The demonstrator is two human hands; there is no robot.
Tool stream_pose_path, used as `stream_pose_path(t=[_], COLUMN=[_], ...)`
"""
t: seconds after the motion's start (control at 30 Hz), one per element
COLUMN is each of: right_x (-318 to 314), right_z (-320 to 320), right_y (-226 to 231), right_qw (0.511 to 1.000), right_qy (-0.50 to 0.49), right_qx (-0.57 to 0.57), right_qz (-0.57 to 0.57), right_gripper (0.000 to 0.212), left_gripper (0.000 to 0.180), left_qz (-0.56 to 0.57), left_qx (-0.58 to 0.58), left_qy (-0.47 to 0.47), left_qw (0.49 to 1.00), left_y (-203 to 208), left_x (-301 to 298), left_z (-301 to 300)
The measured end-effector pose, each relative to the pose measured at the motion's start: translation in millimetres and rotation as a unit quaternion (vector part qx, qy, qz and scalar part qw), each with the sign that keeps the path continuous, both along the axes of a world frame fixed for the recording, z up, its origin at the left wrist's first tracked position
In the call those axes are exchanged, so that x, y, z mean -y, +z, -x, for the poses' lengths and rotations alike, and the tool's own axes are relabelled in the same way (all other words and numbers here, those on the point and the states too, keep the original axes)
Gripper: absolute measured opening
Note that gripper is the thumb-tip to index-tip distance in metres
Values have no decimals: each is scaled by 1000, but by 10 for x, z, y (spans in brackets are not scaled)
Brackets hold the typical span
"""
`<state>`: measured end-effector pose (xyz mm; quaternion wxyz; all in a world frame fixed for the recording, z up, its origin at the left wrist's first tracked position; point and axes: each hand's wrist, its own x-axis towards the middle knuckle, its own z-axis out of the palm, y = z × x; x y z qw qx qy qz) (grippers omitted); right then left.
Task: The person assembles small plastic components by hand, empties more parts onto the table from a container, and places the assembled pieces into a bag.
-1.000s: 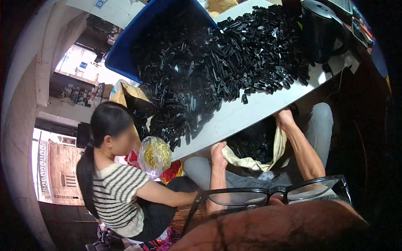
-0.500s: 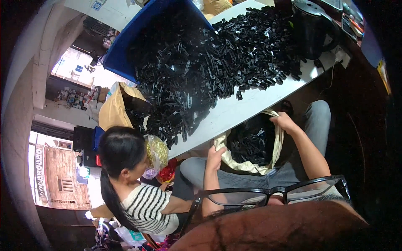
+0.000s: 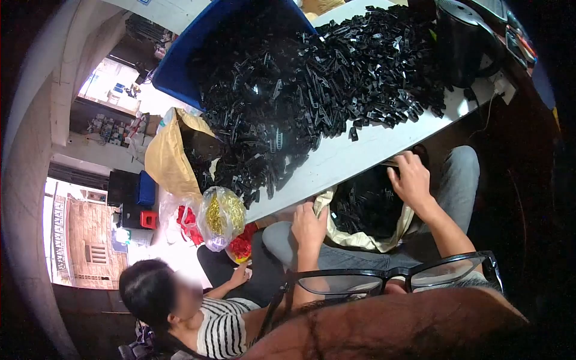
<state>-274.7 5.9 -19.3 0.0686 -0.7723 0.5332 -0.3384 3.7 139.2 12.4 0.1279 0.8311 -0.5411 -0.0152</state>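
A cream woven sack (image 3: 366, 242) sits between my knees, its mouth wide and black plastic clips (image 3: 367, 207) inside it. My left hand (image 3: 310, 229) is closed at the sack's left rim, fingers pointing up along the folded edge. At the right rim, my right hand (image 3: 413, 183) lies over the edge with its thumb apart from its bent fingers. Part of the rim under that hand is hidden. Beyond the sack, a large heap of similar black clips (image 3: 354, 72) covers much of the white table (image 3: 324, 174).
A blue bin (image 3: 174, 72) tips clips onto the table. Left of it stands a yellowish sack (image 3: 171, 159), near a clear bag of gold stuff (image 3: 223, 216). A black kettle (image 3: 459, 51) stands far right. Another person (image 3: 219, 327) sits at my left.
My right hand has loosened from its pinch and moved further over the rim. My left hand has turned, fingers upward. The person at left has leaned back and down.
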Motion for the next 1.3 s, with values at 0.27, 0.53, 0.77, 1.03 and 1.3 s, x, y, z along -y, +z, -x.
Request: stream_pose_path(t=[0.27,0.53,0.77,1.03,1.3], right_x=[814,869,952,1079,931], right_z=[-944,-794,-857,-719,-743], right_y=[226,186,187,284,207], right_qw=[994,983,971,964,984], right_qy=[59,168,229,218,169], right_qx=[-83,-73,-61,-116,-54], right_qz=[43,21,12,-100,-20], right_gripper=[27,17,19,24,30], left_gripper=[33,37,35,33,44], left_qz=[162,190,153,182,91], left_qx=[-13,16,-1,-62,-156], left_qy=[-139,-137,-117,-137,-193], left_qw=[977,972,981,972,964], left_y=[182,-172,-98,-176,43], left_x=[1334,1441,1660,1195,1261], left_z=[-136,-262,-210,-149,-312])
